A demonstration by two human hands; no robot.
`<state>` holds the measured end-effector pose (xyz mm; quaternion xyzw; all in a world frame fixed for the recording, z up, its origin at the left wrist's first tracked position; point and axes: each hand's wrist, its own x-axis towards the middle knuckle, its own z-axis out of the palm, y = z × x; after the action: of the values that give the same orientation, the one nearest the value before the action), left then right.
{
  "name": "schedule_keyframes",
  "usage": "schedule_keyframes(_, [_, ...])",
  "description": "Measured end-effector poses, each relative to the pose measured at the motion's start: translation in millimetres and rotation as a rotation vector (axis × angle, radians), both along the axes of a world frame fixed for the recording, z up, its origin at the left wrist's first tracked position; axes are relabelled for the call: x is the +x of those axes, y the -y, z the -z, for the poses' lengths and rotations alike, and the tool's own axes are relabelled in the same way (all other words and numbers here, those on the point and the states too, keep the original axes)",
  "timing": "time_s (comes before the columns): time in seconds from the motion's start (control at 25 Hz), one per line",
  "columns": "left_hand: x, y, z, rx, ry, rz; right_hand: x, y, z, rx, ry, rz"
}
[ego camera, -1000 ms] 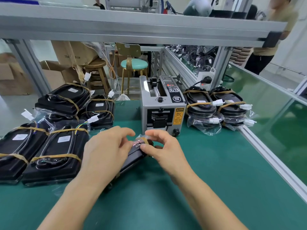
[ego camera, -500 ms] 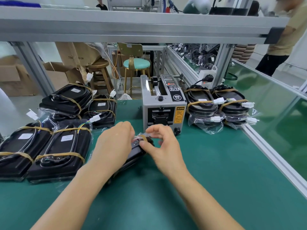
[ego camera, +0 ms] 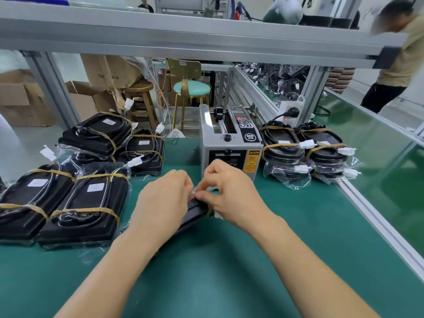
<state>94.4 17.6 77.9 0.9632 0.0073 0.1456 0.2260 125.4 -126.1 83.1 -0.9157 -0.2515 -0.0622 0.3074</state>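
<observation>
Holding both hands close together, fingertips almost touching, I am working on a single black part [ego camera: 195, 213]. It lies on the green bench [ego camera: 229, 271] just in front of the tape machine [ego camera: 229, 143]. My left hand [ego camera: 165, 198] lies over the part with its fingers curled down on the far end. I judge it is there to pin the part so it cannot slide or tip while the other hand works. My right hand [ego camera: 229, 193] has thumb and forefinger closed on a small clear strip [ego camera: 193, 192] at that same end. It looks like tape or the lip of a plastic bag, and I cannot tell which. A tan band crosses the part just under my right hand.

The part sits this close to the machine, I think, so that a cut piece of tape is only a short reach away. The bundles seem parked to the sides for a similar reason, leaving the middle of the bench free. On my left are bagged black trays [ego camera: 91, 203] bound with tan bands. On my right, beside the machine, stand two rounder stacks [ego camera: 284, 150] with white plugs sticking out.

As I read it, the next move calls for laying the strip flat and rubbing it down while my left hand holds the part. The risk is that the strip creases or clings to a fingertip instead. Beyond the bench stand two stools [ego camera: 191, 88] and some cardboard boxes [ego camera: 20, 97], well away from my work.
</observation>
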Motion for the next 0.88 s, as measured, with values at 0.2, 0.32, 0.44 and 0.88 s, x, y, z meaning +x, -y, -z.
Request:
schedule_keyframes(0.2, [-14.0, -8.7, -7.6, 0.018, -0.01, 0.092, 7.2, 0.7, 12.7, 0.309, -0.32, 0.019])
schedule_keyframes(0.32, [-24.3, -20.0, -8.6, 0.378, -0.175, 0.103, 12.4, -1.3, 28.3, 0.471, -0.46, 0.005])
schedule_keyframes(0.44, [-21.7, -34.1, -4.5, 0.366, -0.168, -0.006, 16.5, 8.4, 34.0, 0.517, -0.659, -0.006])
schedule_keyframes(0.88, [-25.0, -60.4, 15.2, -1.431, -0.212, 0.257, -26.6, -14.4, 53.4, 1.017, -0.743, -0.366])
